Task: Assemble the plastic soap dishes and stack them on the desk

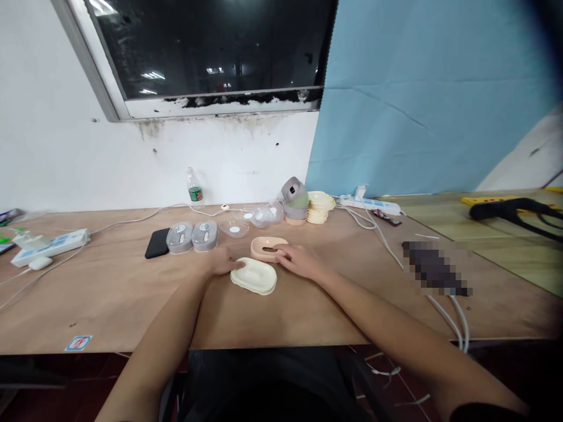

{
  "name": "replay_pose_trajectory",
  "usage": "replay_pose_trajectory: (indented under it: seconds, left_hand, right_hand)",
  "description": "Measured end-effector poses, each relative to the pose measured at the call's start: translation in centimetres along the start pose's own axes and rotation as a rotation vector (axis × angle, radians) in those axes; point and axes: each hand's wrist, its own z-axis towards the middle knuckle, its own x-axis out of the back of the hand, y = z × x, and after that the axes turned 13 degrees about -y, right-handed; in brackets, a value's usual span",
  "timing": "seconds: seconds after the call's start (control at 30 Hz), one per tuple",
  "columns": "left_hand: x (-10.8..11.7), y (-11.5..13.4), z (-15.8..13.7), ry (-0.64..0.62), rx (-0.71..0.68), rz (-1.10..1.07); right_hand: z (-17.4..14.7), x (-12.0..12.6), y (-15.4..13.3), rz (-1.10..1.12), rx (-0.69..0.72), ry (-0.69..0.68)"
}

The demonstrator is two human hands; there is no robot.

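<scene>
Pinching the cream dish point(254, 278) at its left rim, the left hand point(219, 261) probably steadies it | right hand point(299, 259) grips the peach dish point(258, 247) by its right wall, seemingly against sliding | both mid-table point(308, 316), cream nearer the person | cream: pale, shallow, rounded oblong; peach: deeper, similarly rounded, dark slot inside

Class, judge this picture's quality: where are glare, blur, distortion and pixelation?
Head view: light reflections glare in the dark window pane; head view: coarse pixels mask a dark object at right; head view: the black handle, far right, looks softer than the cream tray; head view: the slanting window frame suggests wide-angle distortion.
</scene>
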Motion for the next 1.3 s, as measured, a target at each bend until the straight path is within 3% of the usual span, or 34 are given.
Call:
replay_pose_trajectory:
  seconds: [0.13,0.3,0.43,0.53,0.7,0.87,1.1,1.3]
  left_hand:
    - [-0.4,1.3,0.1,0.034,0.018,0.125]
    - [-0.9,2.7,0.4,0.100,0.167,0.182]
    - [-1.5,3.1,1.0,0.122,0.259,0.151]
    - [-1.8,3.1,1.4,0.144,0.288,0.099]
    - [-1.7,2.1,1.7,0.243,0.305,-0.148]
    - [-1.4,0.9,1.7,0.290,0.232,-0.331]
    - [-1.3,1.6,1.2,0.171,0.102,-0.114]
    - [-1.8,1.9,1.7,0.253,0.224,-0.034]
  right_hand:
    - [0.3,0.0,2.4,0.043,-0.108,0.012]
    - [1.2,-1.3,4.5,0.241,-0.134,0.155]
    - [1.9,-1.9,4.8,0.428,-0.147,0.273]
    - [1.9,-1.8,4.0,0.463,-0.076,0.372]
    - [1.3,-2.3,2.0,0.441,0.087,0.271]
    - [1.1,-2.5,1.1,0.337,0.142,0.241]
    - [0.7,-1.7,1.1,0.274,0.152,0.107]
    - [1.1,-1.8,1.1,0.277,0.150,0.053]
